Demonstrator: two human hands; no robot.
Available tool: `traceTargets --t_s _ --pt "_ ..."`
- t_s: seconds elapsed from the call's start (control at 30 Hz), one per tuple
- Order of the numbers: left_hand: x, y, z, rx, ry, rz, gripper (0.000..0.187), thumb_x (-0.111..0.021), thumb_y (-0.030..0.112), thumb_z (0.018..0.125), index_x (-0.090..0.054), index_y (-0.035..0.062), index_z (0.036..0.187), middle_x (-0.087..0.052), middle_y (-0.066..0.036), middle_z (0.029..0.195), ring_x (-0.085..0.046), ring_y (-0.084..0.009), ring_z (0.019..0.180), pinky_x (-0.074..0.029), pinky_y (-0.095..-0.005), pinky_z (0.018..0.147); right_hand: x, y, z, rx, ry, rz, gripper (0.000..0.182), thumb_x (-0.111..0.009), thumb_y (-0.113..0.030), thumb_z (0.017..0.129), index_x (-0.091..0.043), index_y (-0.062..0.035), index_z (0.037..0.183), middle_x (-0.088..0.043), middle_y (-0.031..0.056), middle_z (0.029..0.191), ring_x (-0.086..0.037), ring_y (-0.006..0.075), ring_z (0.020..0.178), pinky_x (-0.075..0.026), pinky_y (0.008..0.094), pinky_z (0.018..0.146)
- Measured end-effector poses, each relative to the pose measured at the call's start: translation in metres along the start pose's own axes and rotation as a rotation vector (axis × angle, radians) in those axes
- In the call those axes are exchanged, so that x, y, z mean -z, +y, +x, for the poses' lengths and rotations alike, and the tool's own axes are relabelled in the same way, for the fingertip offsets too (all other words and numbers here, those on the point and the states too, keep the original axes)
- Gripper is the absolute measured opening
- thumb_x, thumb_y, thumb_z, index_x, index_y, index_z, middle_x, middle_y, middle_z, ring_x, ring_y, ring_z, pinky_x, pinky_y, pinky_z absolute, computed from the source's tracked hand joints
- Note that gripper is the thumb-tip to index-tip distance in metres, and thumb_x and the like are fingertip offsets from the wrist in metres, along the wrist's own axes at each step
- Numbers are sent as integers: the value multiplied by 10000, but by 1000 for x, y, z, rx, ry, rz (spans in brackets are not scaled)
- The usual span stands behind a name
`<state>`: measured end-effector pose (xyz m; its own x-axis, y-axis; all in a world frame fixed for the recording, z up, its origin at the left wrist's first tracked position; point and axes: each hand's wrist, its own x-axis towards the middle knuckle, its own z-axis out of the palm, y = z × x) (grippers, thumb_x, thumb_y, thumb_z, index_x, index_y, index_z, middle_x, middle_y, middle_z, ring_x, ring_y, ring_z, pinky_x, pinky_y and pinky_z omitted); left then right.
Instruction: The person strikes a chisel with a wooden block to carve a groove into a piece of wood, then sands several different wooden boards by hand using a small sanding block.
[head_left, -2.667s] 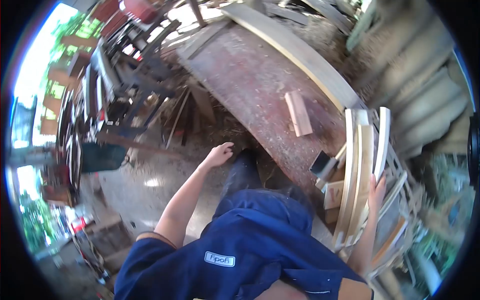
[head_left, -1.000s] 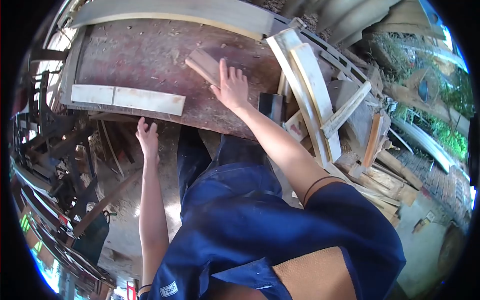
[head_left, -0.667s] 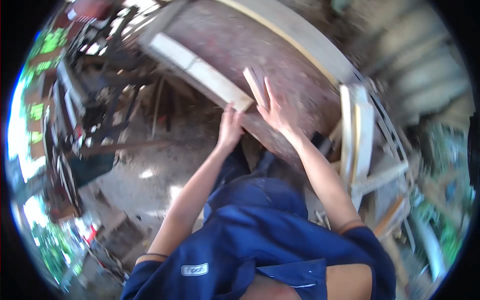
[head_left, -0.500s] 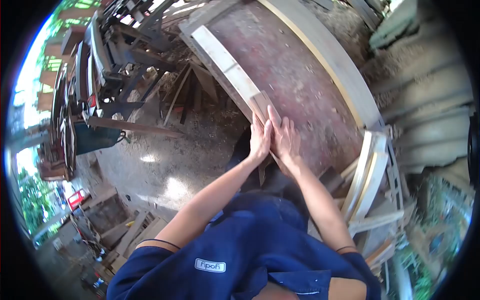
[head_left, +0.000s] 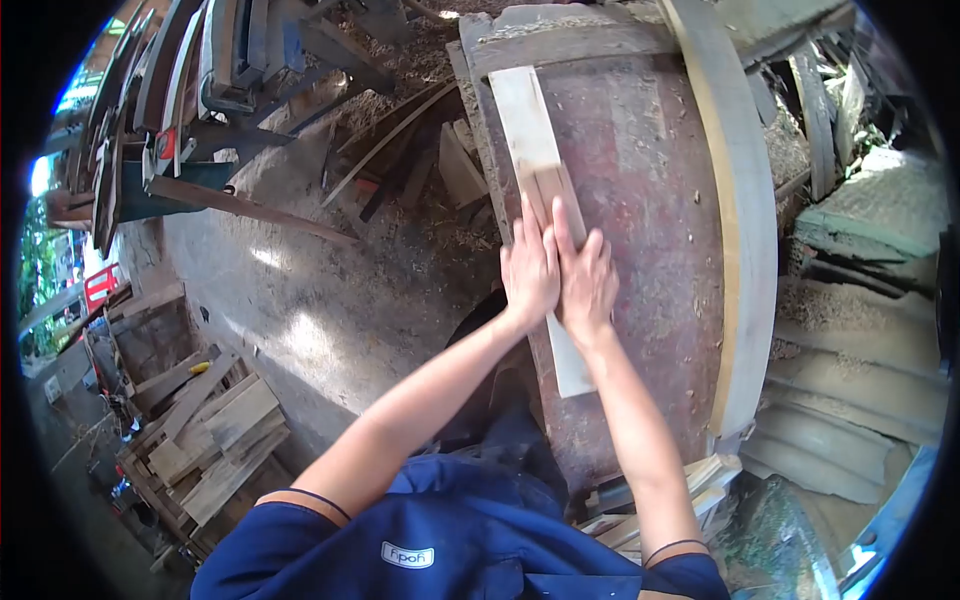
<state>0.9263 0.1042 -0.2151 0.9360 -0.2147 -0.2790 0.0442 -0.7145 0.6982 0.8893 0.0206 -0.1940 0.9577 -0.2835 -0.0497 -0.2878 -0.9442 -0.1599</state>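
A long pale board lies along the left side of the reddish worktable. On top of it rests a shorter brown wooden piece. Both of my hands press on this brown piece, side by side and touching. My left hand is on its left side, the index finger stretched forward. My right hand lies flat on its right side, fingers extended. The near end of the pale board shows below my hands. Whatever is under my palms is hidden.
A long curved pale plank runs along the table's right side. Stacked wood lies on the floor at lower left. Long boards stand at upper left. Corrugated sheets are at the right.
The view has turned and shifted, so the table appears more upright. My hands have slid the brown piece forward along the pale board, whose near end now shows.
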Motion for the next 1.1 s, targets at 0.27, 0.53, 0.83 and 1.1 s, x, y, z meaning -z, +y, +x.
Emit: traceTargets --t_s 0.27,0.53,0.83,1.1 --pt "47 14 207 -41 74 5 692 -310 463 1016 -132 77 1561 -506 -238 1367 -496 -384 1274 -295 -614 1059 -23 -31 198 6 17 79 841 -586 -147 926 -92 -422 1547 -508 205 1084 -626 382 942 -593 456 683" --pt "33 7 116 -37 57 36 695 -336 457 1015 -146 58 1551 -498 -280 1333 -524 -428 1217 -301 -634 1051 -18 -19 106 33 76 165 766 -522 -68 931 -196 -425 1525 -507 187 1050 -597 365 956 -560 468 720" --pt "-38 -36 -220 145 -150 -55 694 -368 349 1017 -87 16 1558 -501 -229 1285 -537 -376 1069 -386 -455 859 20 22 -214 33 -191 89 603 -500 -268 973 -291 -382 1527 -427 132 911 -516 318 830 -491 427 704" --pt "-10 -37 -73 3 72 -126 628 -288 370 1045 -123 61 1566 -430 -204 1455 -470 -339 1281 -361 -506 983 -3 -11 -66 136 -10 -115 723 -521 -186 932 -191 -364 1550 -472 119 937 -584 288 822 -545 375 597"
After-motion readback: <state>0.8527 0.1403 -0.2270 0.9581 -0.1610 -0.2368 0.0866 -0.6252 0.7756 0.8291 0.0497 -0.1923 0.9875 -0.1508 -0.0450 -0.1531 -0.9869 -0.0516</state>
